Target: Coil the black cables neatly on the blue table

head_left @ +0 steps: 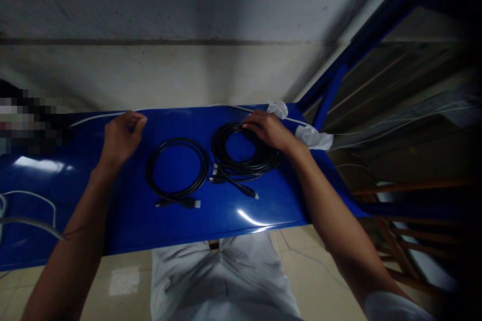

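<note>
Two coils of black cable lie side by side on a blue tabletop [130, 220]. The left one, a thin single coil [205, 165], has its plug ends together at the front, one with a pale tip. To its right is a thicker coil of black cables [226, 158], with several plugs pointing out at the front left. My right hand [267, 128] rests on the back of this thicker coil, fingers bent over its strands. My left hand [124, 135] hovers left of the thin coil, thumb and fingers curled together with nothing visible in them.
A white cable [96, 116] runs along the table's back edge by the wall. Crumpled white wrapping [314, 138] sits at the right end, near a blue frame [327, 93]. Grey cable loops [30, 220] are at left. A person [33, 125], blurred out, is at far left.
</note>
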A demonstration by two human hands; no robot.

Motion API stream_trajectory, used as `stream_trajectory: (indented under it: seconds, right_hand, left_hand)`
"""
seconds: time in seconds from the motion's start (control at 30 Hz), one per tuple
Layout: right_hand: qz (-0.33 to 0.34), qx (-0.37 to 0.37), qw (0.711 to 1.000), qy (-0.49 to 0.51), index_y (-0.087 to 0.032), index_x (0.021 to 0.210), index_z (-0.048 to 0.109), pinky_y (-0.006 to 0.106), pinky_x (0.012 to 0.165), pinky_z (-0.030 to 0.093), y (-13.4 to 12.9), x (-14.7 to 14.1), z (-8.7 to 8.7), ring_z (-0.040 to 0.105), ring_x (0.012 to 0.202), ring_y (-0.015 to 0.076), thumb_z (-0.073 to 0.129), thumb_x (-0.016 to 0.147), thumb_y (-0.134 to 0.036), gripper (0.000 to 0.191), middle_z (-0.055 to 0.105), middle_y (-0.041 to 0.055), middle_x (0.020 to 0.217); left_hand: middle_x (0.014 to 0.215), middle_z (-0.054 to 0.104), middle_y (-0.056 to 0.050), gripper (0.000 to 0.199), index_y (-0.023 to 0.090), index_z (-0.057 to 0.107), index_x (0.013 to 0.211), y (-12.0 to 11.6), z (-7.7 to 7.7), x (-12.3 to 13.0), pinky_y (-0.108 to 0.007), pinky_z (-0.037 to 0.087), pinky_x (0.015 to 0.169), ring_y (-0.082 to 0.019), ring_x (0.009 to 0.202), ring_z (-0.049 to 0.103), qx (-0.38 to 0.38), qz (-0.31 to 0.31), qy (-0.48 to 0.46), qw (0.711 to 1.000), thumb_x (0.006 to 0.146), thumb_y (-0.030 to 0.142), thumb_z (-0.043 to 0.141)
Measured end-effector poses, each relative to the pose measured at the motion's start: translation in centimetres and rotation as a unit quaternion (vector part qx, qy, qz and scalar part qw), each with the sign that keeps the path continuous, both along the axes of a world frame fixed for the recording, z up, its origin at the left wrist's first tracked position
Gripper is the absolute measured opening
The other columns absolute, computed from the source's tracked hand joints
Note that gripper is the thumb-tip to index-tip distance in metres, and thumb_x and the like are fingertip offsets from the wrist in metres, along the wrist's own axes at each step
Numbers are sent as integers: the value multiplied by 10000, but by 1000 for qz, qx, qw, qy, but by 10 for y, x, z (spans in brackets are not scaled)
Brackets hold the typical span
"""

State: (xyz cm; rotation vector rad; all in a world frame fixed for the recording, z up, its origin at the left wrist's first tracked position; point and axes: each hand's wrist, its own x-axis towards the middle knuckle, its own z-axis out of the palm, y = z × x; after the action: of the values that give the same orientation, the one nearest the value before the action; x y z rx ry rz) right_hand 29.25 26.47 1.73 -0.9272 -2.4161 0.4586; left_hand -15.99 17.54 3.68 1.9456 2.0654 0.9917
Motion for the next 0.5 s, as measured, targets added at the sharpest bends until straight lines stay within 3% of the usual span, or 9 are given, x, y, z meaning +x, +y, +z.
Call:
stream_trajectory:
  seconds: [0.13, 0.3, 0.4, 0.5]
  right_hand:
    - [-2, -3, 1000, -11, -230, 1118, 770, 462, 973, 563, -1, 0, 2, 713, 1050, 315, 521, 1129, -417, 312, 767, 123, 1118]
    - [-19, 11, 1000, -12, -228, 1124, 723, 441, 947, 549, -3, 0, 7, 690, 1037, 306, 499, 1138, -426, 299, 726, 131, 1133]
    - [-20, 15, 1000, -11, -226, 1125, 698, 423, 921, 537, -4, 0, 10, 687, 1010, 296, 487, 1145, -425, 290, 725, 129, 1125]
    - [-20, -1, 1000, -11, -226, 1151, 677, 390, 847, 521, -5, 0, 11, 692, 914, 272, 476, 1152, -413, 274, 750, 105, 1048]
  left_hand:
    - [986, 738, -14, 291, 224, 753, 1063, 4, -13, -26, -386, 474, 940, -246, 965, 659, -56, 24, 49, 997, 1037, 479, 614]
    - [1127, 755, -83, 353, 209, 797, 1186, 4, -16, -22, -467, 513, 972, -302, 1012, 674, -86, 55, 80, 992, 1026, 468, 618]
    - [1125, 754, -98, 420, 226, 803, 1235, 4, -16, -22, -493, 540, 968, -304, 965, 693, -80, 49, 83, 992, 1021, 541, 626]
    - [1130, 753, -108, 474, 209, 795, 1260, 3, -16, -23, -501, 538, 1036, -310, 1014, 710, -12, 40, 81, 996, 974, 576, 706]
